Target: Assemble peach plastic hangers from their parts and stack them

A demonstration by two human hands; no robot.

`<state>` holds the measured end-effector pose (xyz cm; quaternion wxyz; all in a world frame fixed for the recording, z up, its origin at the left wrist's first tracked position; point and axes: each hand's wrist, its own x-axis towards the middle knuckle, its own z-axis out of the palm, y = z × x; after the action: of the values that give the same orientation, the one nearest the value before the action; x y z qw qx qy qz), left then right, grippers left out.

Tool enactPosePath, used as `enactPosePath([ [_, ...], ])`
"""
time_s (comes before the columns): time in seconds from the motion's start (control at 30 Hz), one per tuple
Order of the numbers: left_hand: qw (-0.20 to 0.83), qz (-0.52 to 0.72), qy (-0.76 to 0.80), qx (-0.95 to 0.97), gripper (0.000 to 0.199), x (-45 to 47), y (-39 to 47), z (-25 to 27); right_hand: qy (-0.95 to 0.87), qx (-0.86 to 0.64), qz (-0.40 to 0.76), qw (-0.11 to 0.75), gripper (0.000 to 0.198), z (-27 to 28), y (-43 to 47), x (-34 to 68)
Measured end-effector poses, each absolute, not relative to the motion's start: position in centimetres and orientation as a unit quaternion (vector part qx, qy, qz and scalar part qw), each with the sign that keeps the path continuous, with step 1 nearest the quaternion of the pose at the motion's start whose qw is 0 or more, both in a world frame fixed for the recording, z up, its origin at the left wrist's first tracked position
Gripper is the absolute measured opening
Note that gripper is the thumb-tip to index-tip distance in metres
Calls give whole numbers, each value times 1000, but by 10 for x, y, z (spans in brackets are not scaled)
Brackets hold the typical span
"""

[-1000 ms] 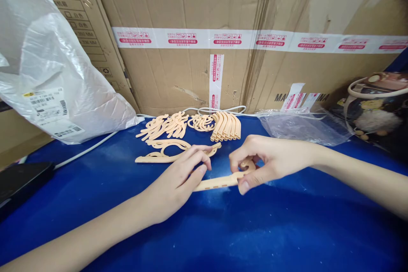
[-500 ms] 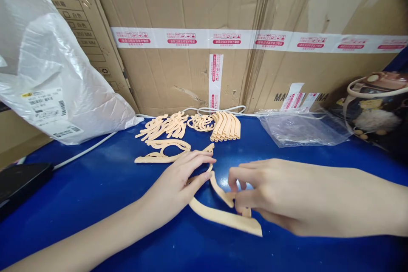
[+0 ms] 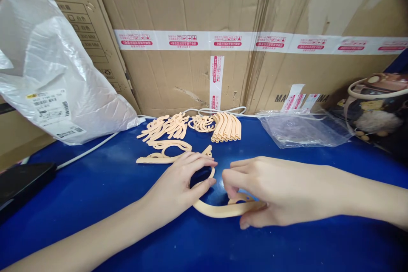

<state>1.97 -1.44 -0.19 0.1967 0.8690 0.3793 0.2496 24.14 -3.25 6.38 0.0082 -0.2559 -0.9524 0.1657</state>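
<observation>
Left hand (image 3: 188, 180) and right hand (image 3: 270, 191) are both clamped on a curved beige assembly (image 3: 219, 211) lower center (kinda looks half-done), with seemingly finished pieces (image 3: 153, 160) left of center and loose parts (image 3: 226, 127) left above.

Over a blue tabletop (image 3: 204, 248), a long curved beige piece (image 3: 219, 211) is gripped near its right end by the right hand (image 3: 270, 191), a smaller beige part (image 3: 237, 198) being held by the same fingers, while its other end is hidden by the left hand (image 3: 183, 180), between whose thumb and fingertips a thin beige curve (image 3: 213, 173) is held. Beyond, beige strips (image 3: 174, 126), small hooks (image 3: 201, 126) and a neat row of curved bars (image 3: 225, 127) are laid out, with a white bag (image 3: 63, 68) set at the left and a clear plastic bag (image 3: 302, 131) spread at the right before taped cardboard boxes (image 3: 185, 0)
</observation>
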Motion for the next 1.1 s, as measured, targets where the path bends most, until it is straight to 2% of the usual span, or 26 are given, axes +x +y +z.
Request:
enactPosePath([
  [0.13,179,232,376,879,26,19,-16,-3,-959,-234,162,18,32,61,-23,245],
  [0.33,128,191,365,902,34,20,-19,-1,-980,-180,77,-20,16,58,-5,252],
  [0.47,103,172,352,914,36,18,-20,-1,-980,-194,49,-3,23,55,4,256],
  [0.67,79,151,314,934,50,11,-19,-3,-976,-214,47,14,25,49,10,260],
  [0.9,80,127,291,945,53,7,-16,6,-977,-204,52,31,31,44,17,260],
  [1.1,134,155,272,940,54,9,-21,11,-973,-223,49,46,24,41,20,256],
])
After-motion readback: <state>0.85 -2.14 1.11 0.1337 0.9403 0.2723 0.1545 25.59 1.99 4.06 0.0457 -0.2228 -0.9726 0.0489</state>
